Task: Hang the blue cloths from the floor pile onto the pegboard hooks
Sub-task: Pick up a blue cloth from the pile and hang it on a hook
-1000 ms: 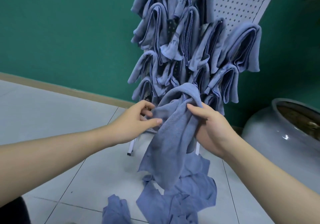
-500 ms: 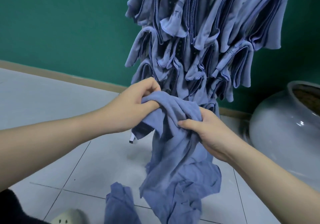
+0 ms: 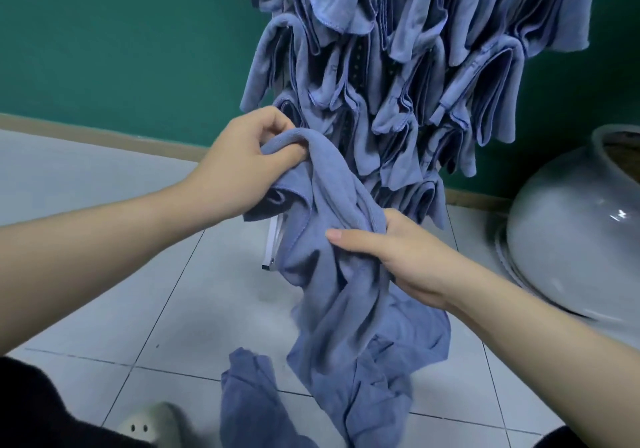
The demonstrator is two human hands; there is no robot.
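Observation:
I hold one blue cloth [image 3: 329, 257] in front of the lower part of the pegboard. My left hand [image 3: 239, 167] grips its bunched top edge, fingers curled round the fold. My right hand [image 3: 394, 257] pinches the cloth lower down, thumb across the front. The cloth's tail hangs down to the floor pile of blue cloths [image 3: 311, 385]. Several folded blue cloths [image 3: 398, 66] hang on the pegboard and hide nearly all of it; only a white leg [image 3: 272, 243] shows below.
A green wall [image 3: 121, 38] stands behind the board, with a beige skirting strip along the white tiled floor [image 3: 104, 302]. A large grey ceramic jar [image 3: 571, 232] sits at the right. A pale shoe [image 3: 145, 423] and dark trousers [image 3: 38, 409] show at the bottom left.
My view has dropped and come closer to the board. My left hand has taken a firm hold of the cloth's top edge and drawn it up and left, away from my right hand.

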